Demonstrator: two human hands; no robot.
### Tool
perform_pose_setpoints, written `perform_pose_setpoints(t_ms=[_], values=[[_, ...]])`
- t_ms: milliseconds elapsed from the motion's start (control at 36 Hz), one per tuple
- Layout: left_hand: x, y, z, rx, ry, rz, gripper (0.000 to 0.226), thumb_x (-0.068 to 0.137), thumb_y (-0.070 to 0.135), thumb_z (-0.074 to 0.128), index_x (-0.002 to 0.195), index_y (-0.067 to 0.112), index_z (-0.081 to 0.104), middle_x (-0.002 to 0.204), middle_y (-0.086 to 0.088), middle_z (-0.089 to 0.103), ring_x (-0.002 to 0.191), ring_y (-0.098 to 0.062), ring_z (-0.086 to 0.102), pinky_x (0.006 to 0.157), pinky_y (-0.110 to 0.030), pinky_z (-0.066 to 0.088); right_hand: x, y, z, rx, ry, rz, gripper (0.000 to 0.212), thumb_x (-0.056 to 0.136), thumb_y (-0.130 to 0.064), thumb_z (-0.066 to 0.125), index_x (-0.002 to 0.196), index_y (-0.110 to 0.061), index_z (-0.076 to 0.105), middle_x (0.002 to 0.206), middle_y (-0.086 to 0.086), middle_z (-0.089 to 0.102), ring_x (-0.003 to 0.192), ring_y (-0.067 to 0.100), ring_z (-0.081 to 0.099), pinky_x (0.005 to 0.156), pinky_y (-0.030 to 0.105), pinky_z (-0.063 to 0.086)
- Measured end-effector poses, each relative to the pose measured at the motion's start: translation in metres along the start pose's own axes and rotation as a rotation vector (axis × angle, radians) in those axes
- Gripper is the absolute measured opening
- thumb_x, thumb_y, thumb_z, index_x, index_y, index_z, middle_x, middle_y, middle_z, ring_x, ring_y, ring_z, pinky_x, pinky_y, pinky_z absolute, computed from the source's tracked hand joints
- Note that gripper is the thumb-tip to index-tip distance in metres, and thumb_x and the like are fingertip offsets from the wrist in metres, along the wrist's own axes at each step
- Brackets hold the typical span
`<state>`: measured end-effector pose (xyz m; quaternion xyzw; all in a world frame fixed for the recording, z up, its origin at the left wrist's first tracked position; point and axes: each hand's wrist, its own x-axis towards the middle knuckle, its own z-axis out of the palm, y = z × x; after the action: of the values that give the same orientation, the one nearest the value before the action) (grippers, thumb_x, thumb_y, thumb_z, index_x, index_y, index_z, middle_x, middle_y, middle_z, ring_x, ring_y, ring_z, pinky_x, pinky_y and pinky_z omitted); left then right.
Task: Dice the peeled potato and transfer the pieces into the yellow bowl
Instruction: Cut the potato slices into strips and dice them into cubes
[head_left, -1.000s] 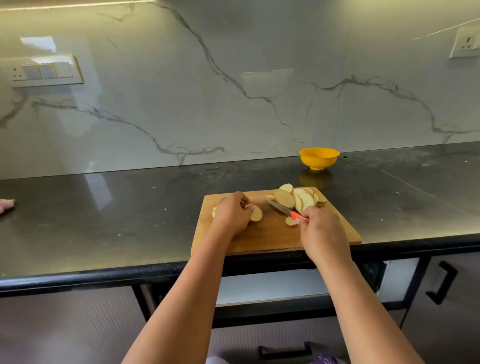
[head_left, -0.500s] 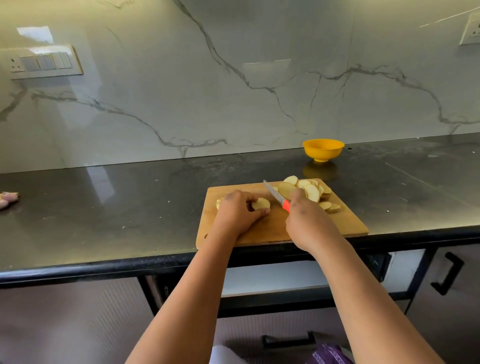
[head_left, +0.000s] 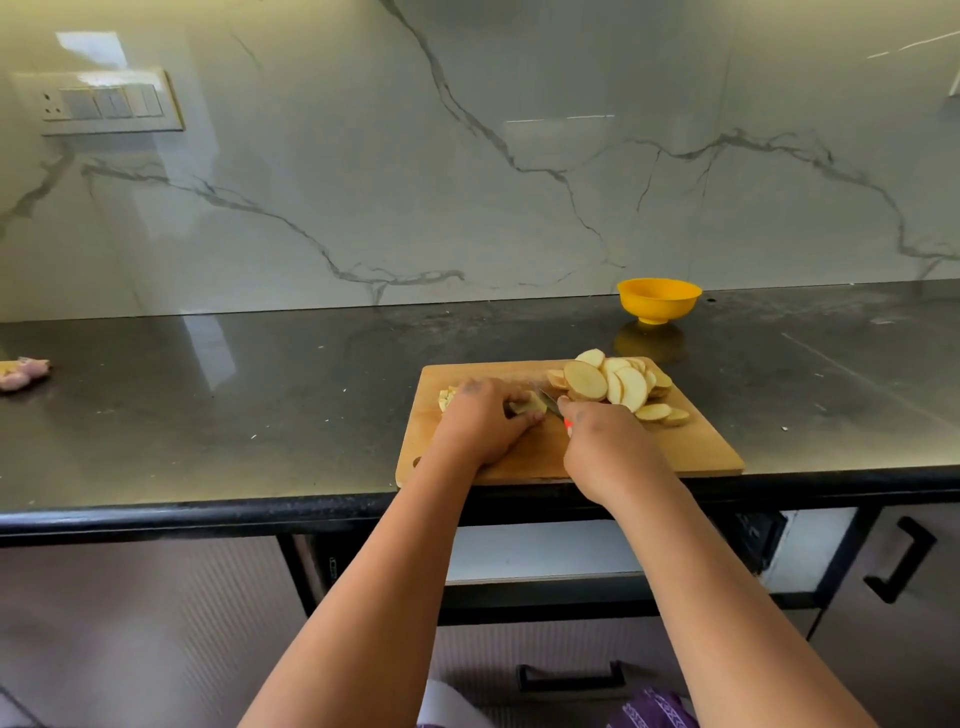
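Note:
A wooden cutting board (head_left: 691, 452) lies at the counter's front edge. On its middle, my left hand (head_left: 483, 421) holds down a potato slice (head_left: 530, 404) with curled fingers. My right hand (head_left: 605, 447) grips a knife (head_left: 551, 401) by its red handle, the blade down right beside that slice. A pile of potato slices (head_left: 618, 384) sits on the board's far right part. A few small cut pieces (head_left: 447, 399) peek out at the left of my left hand. The yellow bowl (head_left: 658, 299) stands beyond the board near the wall; I cannot see into it.
The dark counter (head_left: 234, 405) runs left and right, backed by a marble wall. Some pinkish scraps (head_left: 23, 371) lie at the far left. Cabinet drawers with black handles (head_left: 901, 558) are below the counter edge.
The knife has come left from the slice pile and lowered to the slice under my left hand. My right hand moved closer to my left hand.

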<state>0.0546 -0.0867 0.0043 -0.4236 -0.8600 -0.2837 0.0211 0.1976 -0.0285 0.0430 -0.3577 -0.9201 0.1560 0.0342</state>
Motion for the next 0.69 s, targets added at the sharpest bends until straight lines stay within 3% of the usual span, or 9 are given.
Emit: perform_pose_setpoints(t_ms=[83, 194, 278, 333, 472, 611, 694], values=[[0.001, -0.001, 0.001, 0.005, -0.003, 0.007, 0.041, 0.092, 0.043, 0.064, 0.127, 0.022, 0.066, 0.125, 0.001, 0.067, 0.11, -0.017, 0.06, 0.086, -0.024, 0.042, 0.0, -0.002, 0.0, -0.021, -0.003, 0.014, 0.077, 0.089, 0.007, 0.051, 0.154, -0.024, 0.024, 0.15, 0.005, 0.04, 0.128, 0.028, 0.048, 0.102, 0.037, 0.047], [0.003, -0.002, 0.005, -0.001, -0.004, 0.006, 0.037, 0.092, 0.039, 0.065, 0.124, 0.02, 0.067, 0.124, 0.001, 0.067, 0.11, -0.018, 0.061, 0.091, -0.027, 0.046, 0.001, -0.007, 0.005, -0.099, 0.026, -0.02, 0.057, 0.095, 0.0, 0.048, 0.148, -0.016, 0.036, 0.137, 0.009, 0.051, 0.12, 0.027, 0.055, 0.092, 0.034, 0.049], [0.009, -0.003, 0.007, 0.005, -0.011, -0.019, 0.033, 0.092, 0.036, 0.065, 0.12, 0.02, 0.069, 0.119, -0.002, 0.067, 0.107, -0.02, 0.061, 0.092, -0.034, 0.05, 0.009, -0.017, 0.002, -0.151, -0.063, -0.006, 0.06, 0.097, -0.006, 0.051, 0.151, -0.013, 0.027, 0.142, 0.011, 0.046, 0.125, 0.029, 0.051, 0.096, 0.036, 0.048], [0.011, -0.004, 0.007, -0.008, -0.005, -0.032, 0.033, 0.091, 0.037, 0.066, 0.118, 0.019, 0.069, 0.117, -0.002, 0.068, 0.106, -0.021, 0.06, 0.091, -0.036, 0.051, 0.013, -0.021, -0.004, -0.162, -0.099, -0.004, 0.063, 0.093, -0.005, 0.057, 0.15, -0.014, 0.032, 0.142, 0.011, 0.047, 0.125, 0.029, 0.051, 0.098, 0.037, 0.047], [0.009, -0.004, 0.005, -0.015, -0.011, -0.022, 0.04, 0.089, 0.043, 0.068, 0.12, 0.018, 0.069, 0.113, -0.002, 0.07, 0.102, -0.019, 0.061, 0.079, -0.025, 0.042, -0.006, -0.002, -0.006, -0.165, -0.125, -0.003, 0.063, 0.087, 0.0, 0.061, 0.144, -0.017, 0.042, 0.135, 0.008, 0.052, 0.116, 0.026, 0.057, 0.096, 0.034, 0.05], [0.007, -0.005, 0.003, -0.022, -0.002, -0.015, 0.044, 0.089, 0.047, 0.066, 0.125, 0.021, 0.067, 0.118, -0.001, 0.07, 0.104, -0.017, 0.062, 0.079, -0.022, 0.042, -0.027, 0.025, -0.002, -0.044, -0.038, -0.047, 0.064, 0.092, 0.001, 0.049, 0.149, -0.027, 0.036, 0.136, 0.003, 0.051, 0.115, 0.022, 0.054, 0.091, 0.03, 0.049], [0.002, -0.004, 0.001, -0.009, 0.019, 0.024, 0.045, 0.09, 0.046, 0.065, 0.128, 0.022, 0.066, 0.121, 0.0, 0.069, 0.106, -0.017, 0.062, 0.08, -0.022, 0.041, -0.029, 0.031, 0.001, 0.067, 0.109, -0.102, 0.053, 0.097, -0.006, 0.046, 0.145, -0.029, 0.041, 0.119, 0.001, 0.059, 0.099, 0.016, 0.057, 0.076, 0.024, 0.048]])
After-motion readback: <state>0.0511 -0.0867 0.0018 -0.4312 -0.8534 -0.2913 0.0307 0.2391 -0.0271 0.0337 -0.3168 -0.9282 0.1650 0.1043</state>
